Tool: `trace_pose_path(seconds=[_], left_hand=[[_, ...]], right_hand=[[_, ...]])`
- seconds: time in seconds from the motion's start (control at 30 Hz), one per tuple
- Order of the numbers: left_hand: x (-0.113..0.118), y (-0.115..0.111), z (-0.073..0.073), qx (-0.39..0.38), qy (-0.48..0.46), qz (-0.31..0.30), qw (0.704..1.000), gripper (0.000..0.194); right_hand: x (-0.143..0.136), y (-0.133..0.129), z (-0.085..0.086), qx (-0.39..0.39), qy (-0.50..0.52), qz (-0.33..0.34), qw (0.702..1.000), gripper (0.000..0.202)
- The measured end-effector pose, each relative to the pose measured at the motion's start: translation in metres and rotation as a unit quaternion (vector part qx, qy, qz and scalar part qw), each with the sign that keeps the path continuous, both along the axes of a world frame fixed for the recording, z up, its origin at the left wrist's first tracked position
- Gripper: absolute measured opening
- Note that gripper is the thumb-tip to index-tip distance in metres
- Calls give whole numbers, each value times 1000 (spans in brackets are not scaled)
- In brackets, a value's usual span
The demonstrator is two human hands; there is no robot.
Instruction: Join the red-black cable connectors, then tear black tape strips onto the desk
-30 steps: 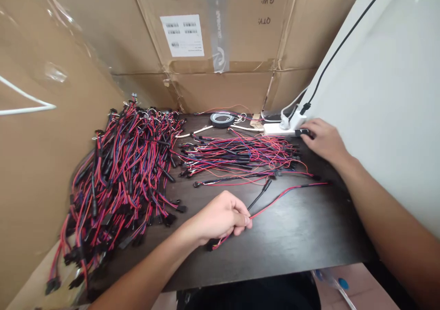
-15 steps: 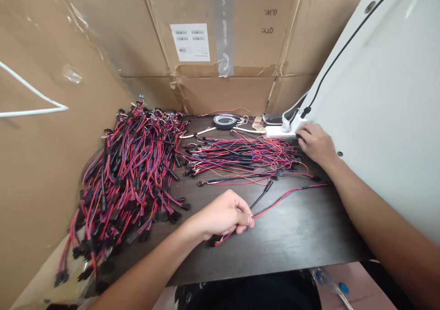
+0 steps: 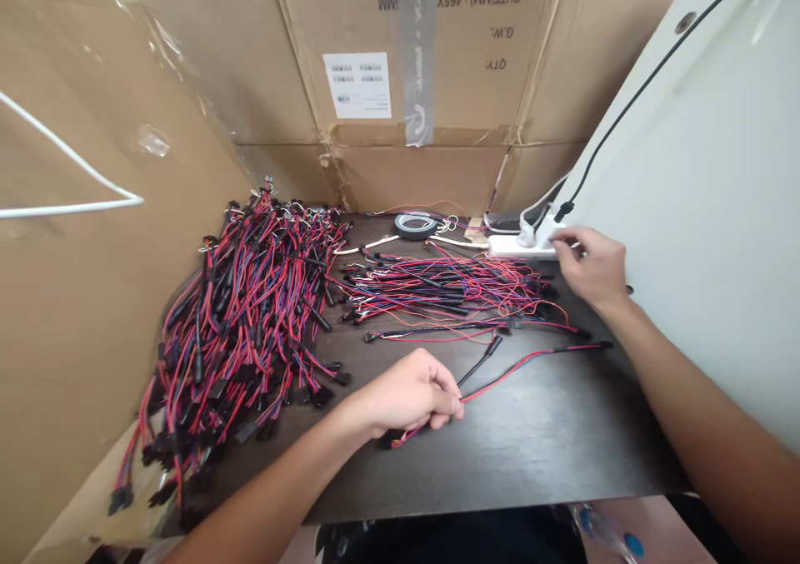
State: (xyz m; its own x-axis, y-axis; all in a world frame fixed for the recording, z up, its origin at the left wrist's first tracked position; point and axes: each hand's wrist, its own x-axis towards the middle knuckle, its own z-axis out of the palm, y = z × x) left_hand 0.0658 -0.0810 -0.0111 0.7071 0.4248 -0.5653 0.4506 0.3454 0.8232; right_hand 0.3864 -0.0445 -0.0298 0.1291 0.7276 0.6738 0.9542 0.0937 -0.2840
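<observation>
My left hand (image 3: 428, 393) is closed in a pinch around a wire harness (image 3: 509, 372) with red and blue wires and a black plug branch. One black connector of it (image 3: 392, 441) pokes out below my wrist, while its other end reaches right across the table. My right hand (image 3: 591, 264) is at the right end of a white power strip (image 3: 509, 247), thumb and index finger curled beside the white plug adapter (image 3: 550, 229). What lies between those fingertips, if anything, is hidden.
A large heap of wire harnesses (image 3: 250, 322) covers the table's left side. Behind my left hand lies a flatter bundle of harnesses (image 3: 450, 289), and past it a roll of black tape (image 3: 416, 226). Cardboard (image 3: 400, 172) walls the back; a white panel (image 3: 706, 156) stands right.
The view has shifted slightly. My right hand has moved a little at the power strip's end, its fingers now nearer the plug adapter. My left hand keeps its hold on the wire harness.
</observation>
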Motion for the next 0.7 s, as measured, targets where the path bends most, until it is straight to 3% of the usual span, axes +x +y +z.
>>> trace_pose_path(seconds=[0.07,0.13,0.27,0.43,0.6,0.7], left_hand=[[-2,2,1,15,7,-11,1000,13],[-4,4,1,36,23,-25,999,15],[-7,9,2,90,46,-27,994,17],[-5,11,3,124,27,1,992,13],[-5,12,2,124,17,14,992,13],[-6,13,3,84,29,12,996,13]], right_hand=[[-37,-15,16,-15,116,86,989,12],[-78,-31,27,-66,199,185,960,10],[-140,-56,25,-227,219,321,893,8],[-158,-65,-1,-321,249,342,847,13],[-161,-67,-14,-308,229,348,855,17],[-163,-67,-15,-300,232,341,860,16]])
